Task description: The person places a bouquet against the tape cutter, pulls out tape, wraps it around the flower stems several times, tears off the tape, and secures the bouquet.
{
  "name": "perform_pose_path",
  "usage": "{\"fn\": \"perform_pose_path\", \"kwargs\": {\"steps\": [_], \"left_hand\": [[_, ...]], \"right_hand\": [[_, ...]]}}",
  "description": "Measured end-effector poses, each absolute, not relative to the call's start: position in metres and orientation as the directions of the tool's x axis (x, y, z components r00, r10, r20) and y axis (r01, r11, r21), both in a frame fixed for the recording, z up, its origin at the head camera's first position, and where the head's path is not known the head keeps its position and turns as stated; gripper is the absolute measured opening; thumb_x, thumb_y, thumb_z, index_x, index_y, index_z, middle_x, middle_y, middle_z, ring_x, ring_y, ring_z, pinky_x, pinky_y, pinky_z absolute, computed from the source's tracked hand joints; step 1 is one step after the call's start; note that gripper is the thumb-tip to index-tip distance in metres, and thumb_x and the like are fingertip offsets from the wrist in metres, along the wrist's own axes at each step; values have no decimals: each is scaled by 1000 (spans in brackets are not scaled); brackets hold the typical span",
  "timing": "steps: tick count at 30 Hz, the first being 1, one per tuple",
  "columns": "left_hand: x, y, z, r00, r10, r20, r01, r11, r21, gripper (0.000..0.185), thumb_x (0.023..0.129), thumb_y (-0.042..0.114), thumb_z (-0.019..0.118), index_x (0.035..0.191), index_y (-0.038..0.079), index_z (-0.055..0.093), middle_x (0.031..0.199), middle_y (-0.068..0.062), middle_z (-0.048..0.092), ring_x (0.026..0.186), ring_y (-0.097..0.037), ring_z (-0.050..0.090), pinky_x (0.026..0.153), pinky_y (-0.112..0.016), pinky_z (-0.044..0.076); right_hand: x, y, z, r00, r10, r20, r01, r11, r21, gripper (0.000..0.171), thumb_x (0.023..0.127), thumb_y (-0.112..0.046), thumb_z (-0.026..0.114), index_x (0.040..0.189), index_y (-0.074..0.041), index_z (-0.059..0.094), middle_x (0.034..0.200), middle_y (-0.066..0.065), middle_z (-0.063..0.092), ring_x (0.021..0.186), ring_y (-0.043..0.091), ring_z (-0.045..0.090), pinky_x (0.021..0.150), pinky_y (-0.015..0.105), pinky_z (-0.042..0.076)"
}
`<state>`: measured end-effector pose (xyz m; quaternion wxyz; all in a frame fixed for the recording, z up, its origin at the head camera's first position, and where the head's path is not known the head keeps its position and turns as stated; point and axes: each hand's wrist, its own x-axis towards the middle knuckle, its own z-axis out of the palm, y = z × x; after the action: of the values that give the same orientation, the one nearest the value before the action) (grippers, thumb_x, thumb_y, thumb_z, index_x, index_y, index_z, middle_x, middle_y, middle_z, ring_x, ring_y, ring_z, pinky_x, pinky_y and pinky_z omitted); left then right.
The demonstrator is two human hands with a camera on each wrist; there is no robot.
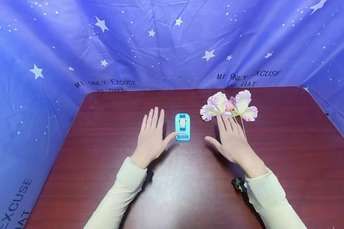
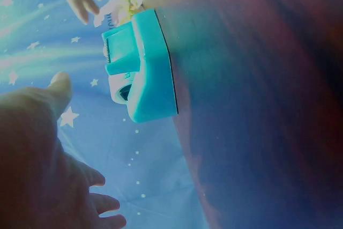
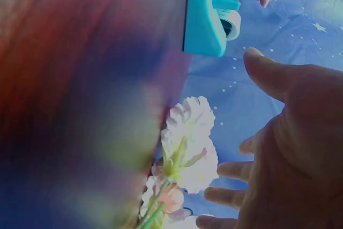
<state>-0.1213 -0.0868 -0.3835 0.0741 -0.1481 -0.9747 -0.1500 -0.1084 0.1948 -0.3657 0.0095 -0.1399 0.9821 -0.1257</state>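
Observation:
A small turquoise tape dispenser (image 1: 182, 127) (image 2: 140, 68) (image 3: 210, 14) stands on the dark red table (image 1: 189, 190) between my two hands. My left hand (image 1: 152, 135) (image 2: 37, 154) lies flat just left of it, fingers straight, thumb tip close to its base. My right hand (image 1: 230, 138) (image 3: 289, 154) hovers flat over the stems of a pink and white artificial flower bunch (image 1: 228, 106) (image 3: 187, 143), fingertips just short of the blooms. Neither hand holds anything.
A blue star-printed cloth (image 1: 172, 44) hangs round the back and sides of the table. The table's rounded far corners and side edges are in view. Cream sleeves (image 1: 120, 197) cover both forearms.

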Motion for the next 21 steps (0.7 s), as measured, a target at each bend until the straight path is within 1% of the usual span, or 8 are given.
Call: {"fn": "perform_pose_path", "kwargs": {"steps": [6, 11, 18, 21], "left_hand": [[-126, -73, -380, -936, 296, 191, 339, 905, 259, 90, 96, 62, 46, 157, 2, 18, 165, -18, 14, 154, -29, 9, 124, -42, 4], [-130, -59, -377, -913, 360, 193, 402, 879, 256, 85, 99, 57, 45, 155, -3, 22, 164, -18, 18, 154, -29, 11, 124, -37, 3], [-136, -40, -371, -873, 443, 204, 484, 837, 256, 80, 101, 55, 43, 155, -1, 24, 164, -15, 21, 153, -26, 15, 124, -34, 5], [-138, -32, -368, -857, 473, 206, 513, 824, 240, 77, 101, 53, 44, 154, -1, 27, 163, -15, 25, 153, -25, 17, 124, -33, 6]], "right_hand": [[-105, 201, -356, -959, -282, -5, -271, 926, -264, 92, 97, -51, 54, 155, 6, 9, 158, 30, 18, 145, 50, 17, 114, 65, 17], [-106, 209, -350, -961, -271, -47, -251, 935, -250, 95, 96, -48, 58, 154, 8, 8, 158, 32, 17, 144, 50, 18, 115, 64, 18], [-107, 218, -344, -970, -231, -82, -202, 943, -263, 95, 95, -45, 61, 152, 10, 10, 157, 34, 16, 143, 52, 18, 114, 65, 18], [-106, 221, -344, -972, -212, -105, -178, 947, -267, 96, 94, -44, 63, 151, 12, 10, 155, 36, 17, 142, 53, 18, 113, 66, 19]]}}
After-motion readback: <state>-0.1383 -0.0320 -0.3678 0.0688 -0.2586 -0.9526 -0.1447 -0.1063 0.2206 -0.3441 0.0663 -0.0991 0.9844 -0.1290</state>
